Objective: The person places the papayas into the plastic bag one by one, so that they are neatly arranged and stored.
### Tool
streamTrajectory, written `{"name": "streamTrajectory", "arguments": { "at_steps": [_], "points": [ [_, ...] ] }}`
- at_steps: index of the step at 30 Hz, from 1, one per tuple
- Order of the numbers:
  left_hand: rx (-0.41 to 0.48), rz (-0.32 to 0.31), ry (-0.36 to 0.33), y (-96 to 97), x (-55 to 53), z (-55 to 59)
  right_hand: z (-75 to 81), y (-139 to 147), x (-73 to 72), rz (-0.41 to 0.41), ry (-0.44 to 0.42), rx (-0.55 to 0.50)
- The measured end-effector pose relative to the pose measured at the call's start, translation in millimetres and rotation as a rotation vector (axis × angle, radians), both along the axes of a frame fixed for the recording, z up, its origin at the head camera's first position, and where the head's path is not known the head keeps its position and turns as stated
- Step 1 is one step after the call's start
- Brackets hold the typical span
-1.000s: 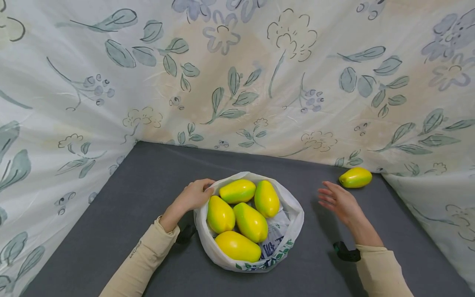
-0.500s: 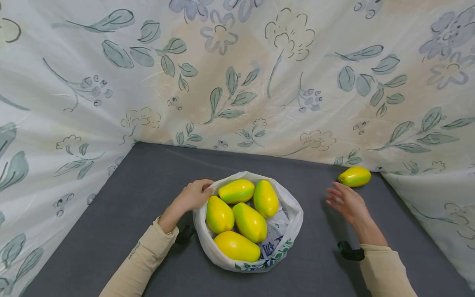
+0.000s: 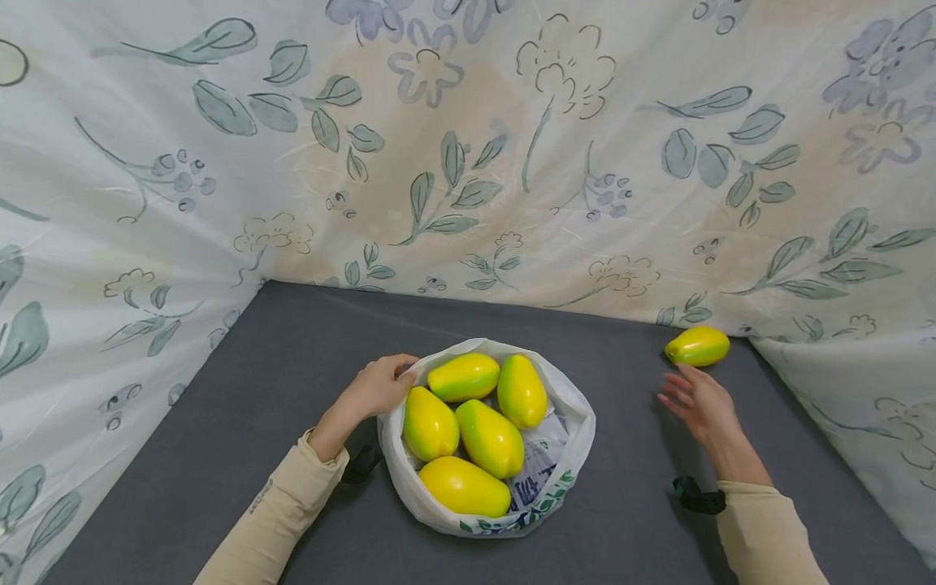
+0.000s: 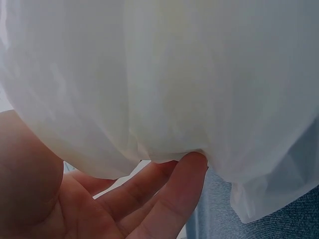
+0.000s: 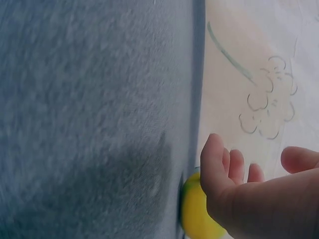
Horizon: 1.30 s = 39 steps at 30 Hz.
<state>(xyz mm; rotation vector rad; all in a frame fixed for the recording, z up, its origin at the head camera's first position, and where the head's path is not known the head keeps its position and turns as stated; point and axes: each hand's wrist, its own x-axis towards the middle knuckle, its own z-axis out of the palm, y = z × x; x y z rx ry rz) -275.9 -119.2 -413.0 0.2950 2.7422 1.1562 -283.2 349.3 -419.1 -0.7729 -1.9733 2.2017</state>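
A white plastic bag [image 3: 582,431] stands with its mouth open in the middle of the dark table. Inside it lie several yellow-green papayas [image 3: 491,439]. My left hand [image 3: 376,387] holds the bag's rim at its upper left. In the left wrist view, the fingers [image 4: 182,191] touch the bag's white wall [image 4: 164,89] from outside. One more papaya [image 3: 697,346] lies alone near the table's far right corner. Just in front of it is my right hand [image 3: 704,409], fingers loosely extended and holding nothing. The right wrist view shows that papaya [image 5: 198,211] partly hidden behind the hand.
A floral cloth [image 3: 409,162] hangs as a wall along the back and down both sides of the dark table [image 3: 314,325]. The bag's right part shows crumpled printed plastic [image 3: 537,459] beside the fruit. Black straps with a camera sit at both wrists.
My right hand has moved right and slightly farther away, closer to the lone papaya. The left hand keeps its hold on the bag. The whole head view has shifted slightly.
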Motion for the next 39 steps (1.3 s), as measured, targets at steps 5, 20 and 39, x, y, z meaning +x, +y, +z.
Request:
{"name": "streamTrajectory", "arguments": {
  "at_steps": [5, 20, 39],
  "points": [
    [0.005, 0.000, 0.008, -0.2, 1.1, 0.3, -3.8, 7.8, -0.7, -0.019, -0.007, -0.028],
    [0.019, -0.005, 0.010, -0.8, 1.3, 0.0, -15.0, 37.3, -13.0, -0.159, -0.025, -0.147],
    [0.002, 0.002, 0.015, 0.0, 0.3, -2.0, -17.9, 61.8, -29.1, -0.276, -0.057, -0.161]
  ]
}}
